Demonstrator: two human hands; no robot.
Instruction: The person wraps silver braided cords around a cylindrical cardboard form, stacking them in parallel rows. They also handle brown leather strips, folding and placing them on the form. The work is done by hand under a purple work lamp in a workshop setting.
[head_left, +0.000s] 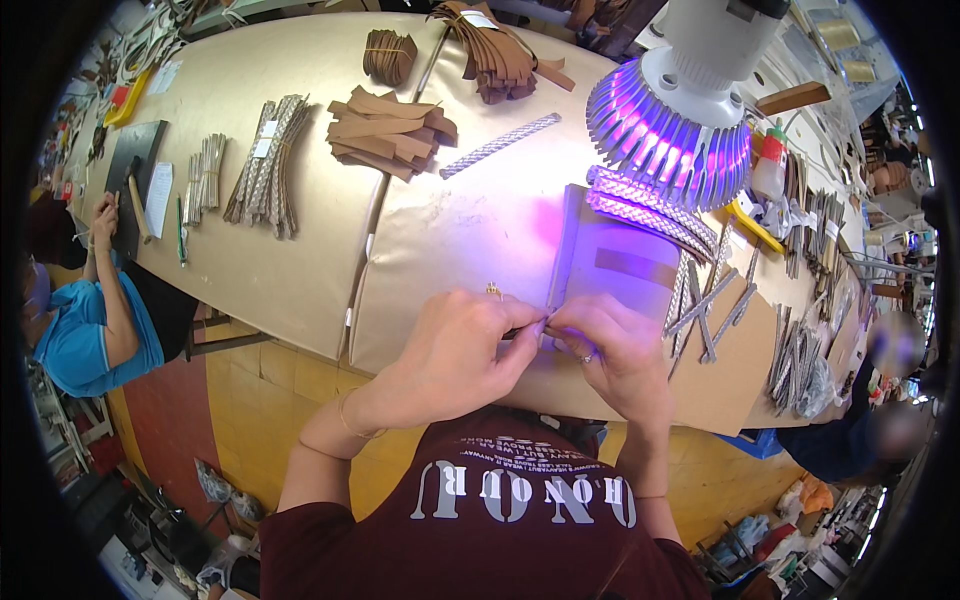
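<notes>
My left hand (455, 345) and my right hand (615, 350) meet at the table's near edge, fingertips pinched together. Whatever lies between them is small and mostly covered by the fingers, so I cannot make it out. Just beyond my right hand is a flat pad (572, 232) tinted violet by the lamp, with a brown strip (635, 265) lying on it. A bundle of braided straps (650, 210) rests across the pad's far end. Farther off, a single braided strap (500, 145) lies beside a loose pile of brown leather strips (390, 135).
A finned lamp (668, 125) with violet light hangs over the right side. Tied strip bundles (490, 55) and braided bundles (270, 165) lie at the back and left. At right are a red-capped bottle (770, 165) and brown card (735, 365). A person in blue (95, 330) works at left.
</notes>
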